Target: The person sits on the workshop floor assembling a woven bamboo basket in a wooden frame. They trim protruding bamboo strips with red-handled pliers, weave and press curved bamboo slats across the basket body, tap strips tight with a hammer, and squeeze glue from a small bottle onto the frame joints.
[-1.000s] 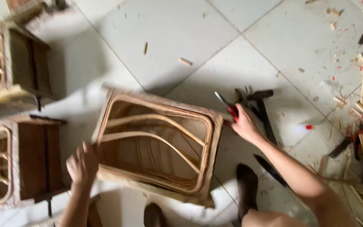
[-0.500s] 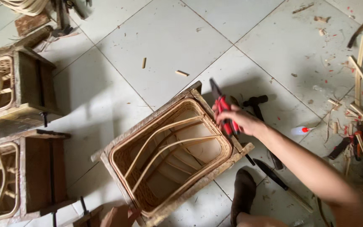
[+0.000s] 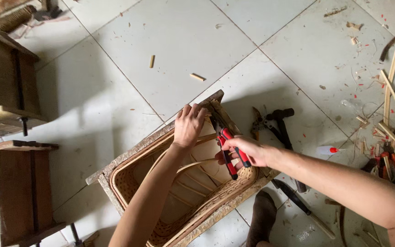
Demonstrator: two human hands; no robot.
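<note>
A rectangular woven rattan basket [image 3: 129, 183] set in a rough wooden frame lies open side up on the tiled floor. My left hand [image 3: 189, 124] rests on its far rim, fingers spread over the edge near the corner. My right hand [image 3: 245, 153] grips red-handled cutting pliers [image 3: 228, 148], whose dark jaws point at the rim corner right beside my left fingers. Curved rattan strips cross the inside of the basket.
Loose hand tools, a hammer [image 3: 283, 123] and another cutter [image 3: 257, 121], lie right of the basket. Rattan sticks and scraps [image 3: 392, 119] pile at the right edge. Two more wooden frames [image 3: 10, 82] stand at the left. My foot [image 3: 262, 219] is by the basket.
My right hand has brought the red pliers to the basket's far corner. My left hand came up from below onto the rim. The basket has turned and the view has shifted.
</note>
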